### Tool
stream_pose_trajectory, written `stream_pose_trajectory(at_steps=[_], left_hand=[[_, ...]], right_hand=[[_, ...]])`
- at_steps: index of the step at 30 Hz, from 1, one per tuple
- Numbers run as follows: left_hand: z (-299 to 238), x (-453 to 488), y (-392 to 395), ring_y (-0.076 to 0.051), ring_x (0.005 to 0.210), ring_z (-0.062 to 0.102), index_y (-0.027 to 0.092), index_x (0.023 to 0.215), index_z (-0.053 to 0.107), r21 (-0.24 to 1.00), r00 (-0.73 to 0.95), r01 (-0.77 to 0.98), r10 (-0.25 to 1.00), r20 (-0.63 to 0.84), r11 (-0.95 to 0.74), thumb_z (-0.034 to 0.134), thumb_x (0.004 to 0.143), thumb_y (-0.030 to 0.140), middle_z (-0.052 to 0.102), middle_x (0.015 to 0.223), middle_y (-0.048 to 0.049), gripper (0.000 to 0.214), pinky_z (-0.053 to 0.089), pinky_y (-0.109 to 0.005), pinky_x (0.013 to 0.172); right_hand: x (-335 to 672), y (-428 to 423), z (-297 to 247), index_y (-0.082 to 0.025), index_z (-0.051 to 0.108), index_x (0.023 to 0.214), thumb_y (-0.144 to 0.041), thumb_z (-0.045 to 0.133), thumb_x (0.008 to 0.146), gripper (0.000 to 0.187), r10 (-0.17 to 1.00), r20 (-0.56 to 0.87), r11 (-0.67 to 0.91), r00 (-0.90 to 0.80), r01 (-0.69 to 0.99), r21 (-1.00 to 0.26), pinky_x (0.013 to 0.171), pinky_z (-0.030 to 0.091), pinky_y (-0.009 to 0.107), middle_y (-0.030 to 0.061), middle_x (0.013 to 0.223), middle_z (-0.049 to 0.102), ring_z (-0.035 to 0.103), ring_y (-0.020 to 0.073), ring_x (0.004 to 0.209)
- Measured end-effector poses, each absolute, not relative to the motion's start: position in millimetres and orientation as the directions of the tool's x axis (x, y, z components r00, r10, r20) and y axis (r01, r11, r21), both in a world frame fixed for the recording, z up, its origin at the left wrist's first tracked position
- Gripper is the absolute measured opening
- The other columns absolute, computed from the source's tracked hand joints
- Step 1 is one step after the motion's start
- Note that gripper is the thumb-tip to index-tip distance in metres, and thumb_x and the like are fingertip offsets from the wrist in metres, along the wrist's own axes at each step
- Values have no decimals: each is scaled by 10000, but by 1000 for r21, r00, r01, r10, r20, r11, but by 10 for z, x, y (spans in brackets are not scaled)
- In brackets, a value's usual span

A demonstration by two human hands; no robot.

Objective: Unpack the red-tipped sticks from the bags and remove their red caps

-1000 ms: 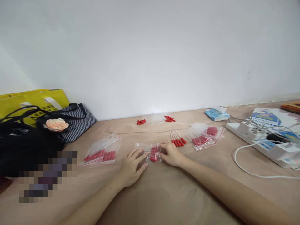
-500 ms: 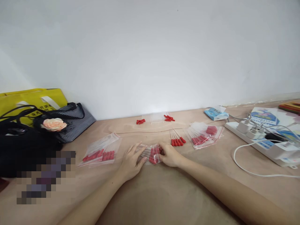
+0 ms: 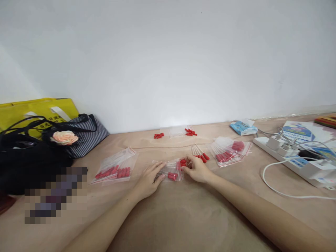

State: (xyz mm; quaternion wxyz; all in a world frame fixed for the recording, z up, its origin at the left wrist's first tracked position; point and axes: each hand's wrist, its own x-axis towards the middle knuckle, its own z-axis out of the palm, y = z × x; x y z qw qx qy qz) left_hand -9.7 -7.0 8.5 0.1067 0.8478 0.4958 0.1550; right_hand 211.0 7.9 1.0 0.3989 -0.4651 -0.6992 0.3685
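Note:
A small clear zip bag with red-tipped sticks inside lies on the tan table in front of me. My left hand rests on the bag's left end, fingers pressing it flat. My right hand pinches the bag's right edge, where a few red tips show at its fingertips. A loose bunch of red-tipped sticks lies just behind my right hand.
Filled bags lie at the left and right. Loose red caps and clear sticks sit by the wall. Black and striped handbags stand at the left. A white power strip with cables occupies the right.
My right hand shifted a little right and back along the bag's edge. Some red tips now show at the bag's right end. My left hand stayed pressed on the bag.

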Motion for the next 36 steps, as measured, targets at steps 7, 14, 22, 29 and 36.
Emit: stream_pose_trajectory(at_steps=[7,14,22,29,36], left_hand=[[76,-102,-65,-205,1220,355,227,1273,377,334,459,809,875,156,-484,390,846,342,418,1316,-52,442,287,-399,1012],[77,-102,-64,-208,1223,349,214,1262,396,342,439,819,887,140,-460,394,844,355,406,1325,-55,441,281,-398,1017],[81,-118,-66,-209,1220,355,230,1251,408,337,437,824,889,135,-456,399,840,353,405,1326,-44,429,284,-400,1015],[97,-121,-69,-211,1216,359,231,1237,425,341,427,828,895,128,-444,405,836,355,413,1320,-45,420,294,-401,1008],[92,-126,-69,-220,1204,373,229,1218,450,357,427,819,893,144,-449,410,834,356,423,1311,-50,406,301,-411,1002]], right_hand=[[2119,90,-5,-149,548,847,-76,541,628,230,947,183,264,-262,315,-912,570,420,212,1,720,593,525,91,602],[2072,15,4,-150,554,734,-68,564,600,157,908,209,355,-364,399,-845,526,388,186,-25,643,574,485,75,557],[2295,159,226,-145,577,738,-88,592,558,189,963,-5,66,-269,253,-965,499,405,183,-22,616,598,518,71,523],[2895,425,508,-159,560,702,-191,625,579,142,996,-17,-8,-86,107,-994,507,439,231,5,583,589,511,85,495],[2674,446,204,-145,573,860,-212,531,696,182,829,558,442,24,583,-682,658,446,273,47,768,580,546,137,688]])
